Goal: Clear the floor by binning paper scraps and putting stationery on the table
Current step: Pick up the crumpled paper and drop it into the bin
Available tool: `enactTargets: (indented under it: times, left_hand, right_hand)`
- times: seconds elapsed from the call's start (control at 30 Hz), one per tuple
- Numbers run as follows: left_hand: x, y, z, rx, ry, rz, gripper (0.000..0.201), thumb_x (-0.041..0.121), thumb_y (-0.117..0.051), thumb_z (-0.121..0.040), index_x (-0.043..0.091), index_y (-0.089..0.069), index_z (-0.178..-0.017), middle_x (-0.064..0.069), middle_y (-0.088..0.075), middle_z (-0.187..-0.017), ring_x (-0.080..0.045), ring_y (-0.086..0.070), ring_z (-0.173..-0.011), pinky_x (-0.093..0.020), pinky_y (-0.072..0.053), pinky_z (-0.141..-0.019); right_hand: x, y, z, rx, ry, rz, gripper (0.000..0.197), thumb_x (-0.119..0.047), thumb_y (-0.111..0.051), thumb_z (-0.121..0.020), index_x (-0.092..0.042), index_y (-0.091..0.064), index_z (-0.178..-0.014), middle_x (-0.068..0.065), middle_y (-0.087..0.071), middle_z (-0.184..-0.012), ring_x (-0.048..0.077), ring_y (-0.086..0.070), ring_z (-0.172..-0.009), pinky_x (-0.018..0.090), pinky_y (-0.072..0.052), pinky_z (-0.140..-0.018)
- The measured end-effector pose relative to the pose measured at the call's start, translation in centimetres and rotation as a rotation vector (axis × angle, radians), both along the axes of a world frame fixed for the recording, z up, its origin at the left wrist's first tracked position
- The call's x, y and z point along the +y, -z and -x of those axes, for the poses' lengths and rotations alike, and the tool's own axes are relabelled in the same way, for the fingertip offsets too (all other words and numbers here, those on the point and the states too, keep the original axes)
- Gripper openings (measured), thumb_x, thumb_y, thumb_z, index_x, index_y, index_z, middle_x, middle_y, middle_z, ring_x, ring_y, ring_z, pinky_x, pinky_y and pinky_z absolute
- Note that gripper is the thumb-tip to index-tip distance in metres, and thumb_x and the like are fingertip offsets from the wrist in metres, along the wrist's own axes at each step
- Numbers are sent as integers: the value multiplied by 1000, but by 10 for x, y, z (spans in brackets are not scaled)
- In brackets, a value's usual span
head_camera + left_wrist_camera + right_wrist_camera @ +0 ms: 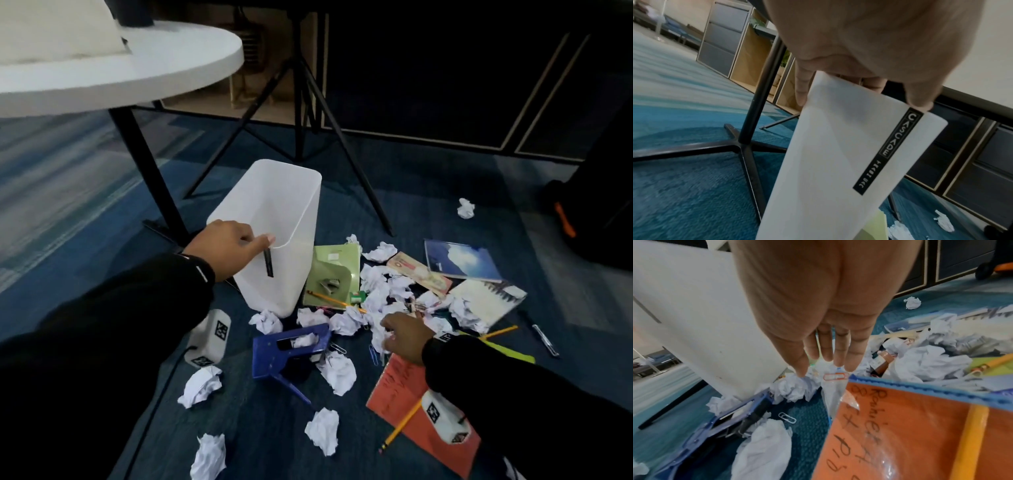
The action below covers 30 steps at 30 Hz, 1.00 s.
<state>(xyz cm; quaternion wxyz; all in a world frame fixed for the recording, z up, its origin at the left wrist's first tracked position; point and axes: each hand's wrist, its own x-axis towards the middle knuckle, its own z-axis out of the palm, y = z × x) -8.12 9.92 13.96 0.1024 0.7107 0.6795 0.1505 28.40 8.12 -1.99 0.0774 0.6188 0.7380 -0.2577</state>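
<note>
My left hand (pixel 255 242) grips the near rim of the translucent white bin (pixel 274 212), thumb on the outside by its black label; the bin (pixel 838 154) stands tilted on the blue carpet. Its inside looks empty. My right hand (pixel 394 329) reaches down, open, over the heap of crumpled paper balls (pixel 346 322). In the right wrist view its fingertips (pixel 802 373) hang at a paper ball (pixel 795 387), holding nothing. Scattered stationery includes a blue stapler (pixel 291 346), an orange notebook (pixel 394 387), pencils (pixel 400 428), a pen (pixel 544 339) and paper clips (pixel 835 376).
A round white table (pixel 154 68) stands at the upper left on a black leg (pixel 144 164). Black tripod legs (pixel 359 171) spread behind the bin. A green folder (pixel 334 274) and books (pixel 462 260) lie among the papers. A dark bag (pixel 589 212) sits far right.
</note>
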Motion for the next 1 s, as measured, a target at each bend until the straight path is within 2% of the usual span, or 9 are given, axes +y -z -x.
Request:
enactTargets:
  times: [0.13,0.27,0.33,0.4,0.5,0.6,0.77,0.9,1.0]
  left_hand:
    - [-1,4,0,71,4,99,79,94,-27,-68,20,-56,-64,2,-57,-71,-19,-52,-76,-38,-47,-71]
    - [-8,11,-5,259,103,148,91,104,-25,-44,28,-63,-78,6,-55,-86,-19,-45,-91,-34,-40,-80]
    - [-12,15,-2,304,75,129,90,102,-27,-46,25,-62,-76,5,-58,-83,-19,-46,-90,-31,-35,-73]
    - [-17,20,5,305,22,114,82,97,-33,-49,24,-59,-74,5,-58,-81,-19,-44,-88,-31,-33,-69]
    - [-21,22,8,306,7,109,80,95,-36,-50,21,-59,-74,5,-57,-77,-18,-42,-85,-31,-33,-68]
    - [-18,21,7,306,4,131,78,94,-42,-54,21,-60,-77,4,-59,-79,-19,-42,-87,-31,-33,-69]
    - [-5,17,4,320,-7,171,74,94,-45,-57,23,-57,-74,5,-59,-78,-20,-42,-90,-32,-37,-71]
    - [1,18,1,328,-25,170,73,94,-44,-57,25,-56,-74,6,-59,-80,-19,-40,-90,-33,-39,-75]
    - [3,16,-2,323,-33,169,70,93,-45,-59,25,-55,-72,6,-57,-77,-20,-41,-92,-33,-40,-75]
  right_hand:
    - [1,20,7,-3,25,-36,52,-26,-62,-85,-16,-47,-133,8,-46,-135,26,-46,-125,29,-39,-100]
    - [9,33,19,-88,-7,-153,65,-27,-63,-84,-21,-35,-142,10,-32,-143,34,-39,-128,39,-39,-104]
    - [14,40,21,-166,-36,-129,75,-25,-61,-84,-28,-22,-147,10,-21,-151,38,-36,-130,43,-40,-105]
    - [19,49,21,-198,-89,-67,75,-18,-54,-86,-35,-17,-148,11,-22,-151,38,-43,-128,44,-43,-102]
    - [25,59,20,-151,-124,-43,65,-10,-42,-88,-36,-25,-146,11,-36,-137,34,-55,-116,39,-47,-95]
    - [29,57,21,-121,-83,-65,49,-12,-43,-90,-30,-41,-136,11,-44,-128,32,-58,-109,33,-45,-91]
    - [43,11,23,-46,-47,-90,33,-15,-57,-84,-29,-56,-115,5,-52,-117,24,-56,-107,29,-44,-87]
    - [64,-59,38,117,-51,-232,28,-14,-63,-81,-26,-61,-106,0,-61,-115,18,-61,-90,29,-49,-82]
    - [73,-119,55,272,-61,-311,27,-12,-66,-80,-25,-63,-104,-8,-59,-112,15,-64,-89,26,-49,-79]
